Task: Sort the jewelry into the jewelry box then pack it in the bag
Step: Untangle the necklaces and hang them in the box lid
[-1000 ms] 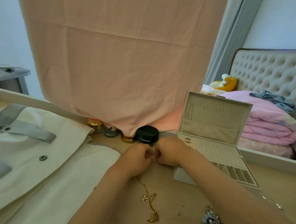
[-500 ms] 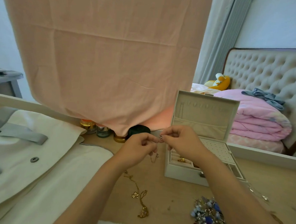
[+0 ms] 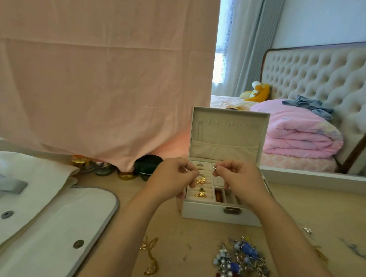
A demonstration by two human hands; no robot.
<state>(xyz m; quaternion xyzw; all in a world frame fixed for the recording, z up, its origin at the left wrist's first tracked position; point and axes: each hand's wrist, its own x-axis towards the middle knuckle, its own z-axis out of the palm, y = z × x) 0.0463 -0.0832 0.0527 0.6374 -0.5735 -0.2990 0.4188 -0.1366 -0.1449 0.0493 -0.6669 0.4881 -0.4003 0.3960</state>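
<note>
The white jewelry box (image 3: 220, 214) stands open on the table, lid upright, with gold pieces in its ring rolls. Over the box, my right hand (image 3: 238, 179) pinches a small silver piece (image 3: 214, 168). My left hand (image 3: 173, 178) pinches another tiny silver piece (image 3: 201, 174) just above the ring rolls. A heap of blue, silver and red jewelry (image 3: 241, 265) lies near me at the right. A gold chain (image 3: 151, 256) lies left of the heap. The cream bag (image 3: 38, 219) with grey trim lies flat at the left.
Small jars and a black lidded pot (image 3: 148, 165) stand behind my left hand under a hanging pink cloth (image 3: 100, 69). Loose small pieces (image 3: 307, 230) lie at the table's right. A bed with a folded pink quilt (image 3: 302, 137) is beyond the table.
My hands have risen, moved right over the open box and drawn apart, each now pinching a small silver piece. The view has shifted toward the box.
</note>
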